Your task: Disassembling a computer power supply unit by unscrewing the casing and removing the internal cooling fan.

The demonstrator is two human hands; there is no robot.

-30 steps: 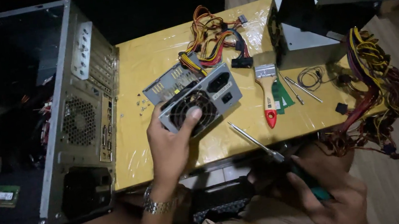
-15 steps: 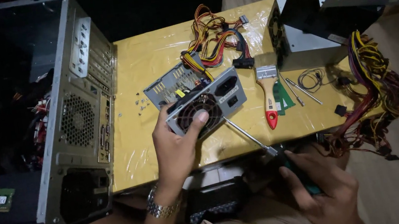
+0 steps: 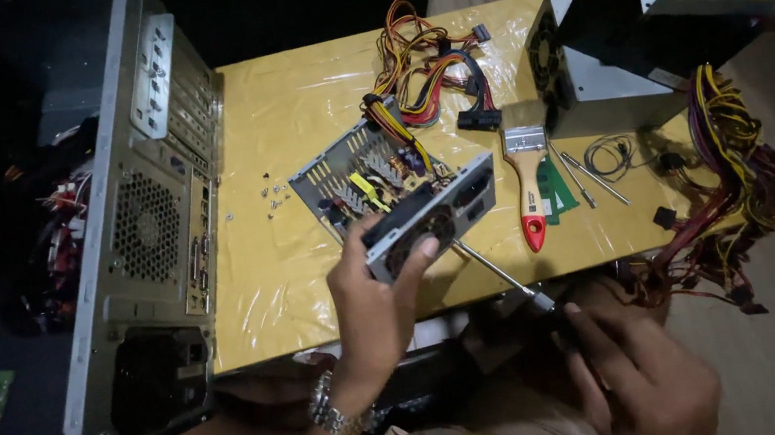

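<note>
An opened grey power supply unit [image 3: 373,184] with a fan on its near face lies on the yellow table [image 3: 293,120], its bundle of coloured cables [image 3: 424,81] trailing toward the far edge. My left hand [image 3: 373,295] grips the unit's near fan side, thumb on the fan grille. My right hand [image 3: 636,369] holds the dark handle of a screwdriver [image 3: 502,277] low at the table's front edge. The screwdriver's metal shaft points up-left and its tip reaches the unit's lower right corner.
A grey computer case [image 3: 142,232] stands open at the left. Several small screws [image 3: 273,195] lie beside the unit. A red-handled brush [image 3: 529,182], a second power supply [image 3: 587,58] and a tangle of cables [image 3: 726,180] occupy the right side.
The power supply has been tipped so its open circuit side now faces up. My left hand stays on its fan side, and the screwdriver tip has come up against the unit.
</note>
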